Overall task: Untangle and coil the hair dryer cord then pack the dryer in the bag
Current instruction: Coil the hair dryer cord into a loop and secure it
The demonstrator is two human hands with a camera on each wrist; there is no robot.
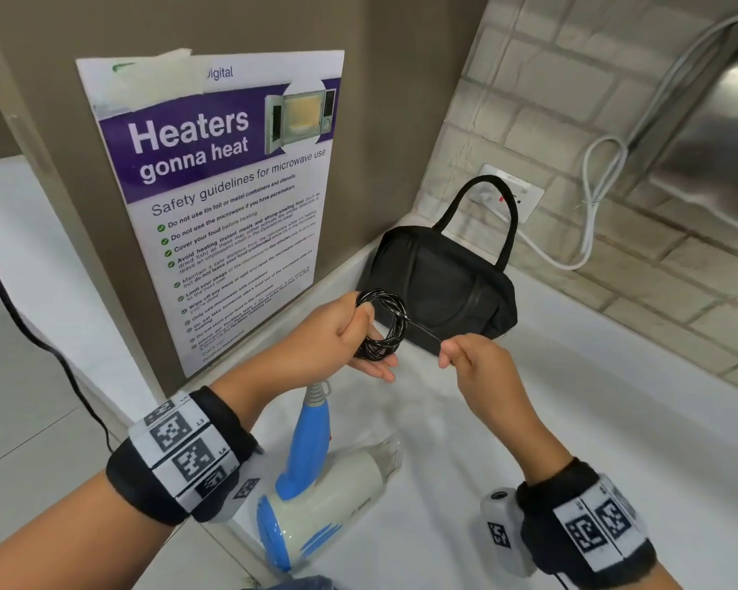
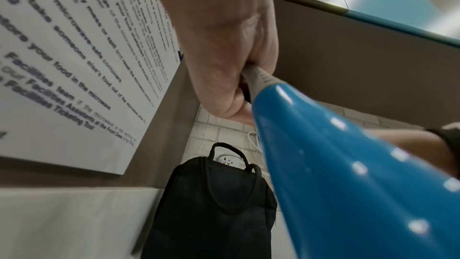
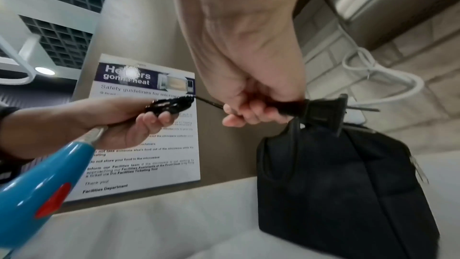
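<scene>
Your left hand [image 1: 350, 334] has a curled grip on the coiled black cord [image 1: 382, 323], your right hand [image 1: 471, 355] pinches the plug [image 3: 323, 110] end, hair dryer [image 1: 316, 496] dangling over the counter [image 1: 571, 419] near the black bag [image 1: 444, 287].

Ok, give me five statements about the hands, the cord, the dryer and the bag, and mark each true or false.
1. The left hand holds the coiled cord. True.
2. The right hand holds the plug end of the cord. True.
3. The hair dryer is already inside the black bag. False: it is outside the bag, nearer the person, its blue handle pointing up toward the left hand.
4. The plug is pushed into the wall socket. False: its prongs are bare in the right hand.
5. The black bag stands on the white counter beyond both hands. True.
</scene>
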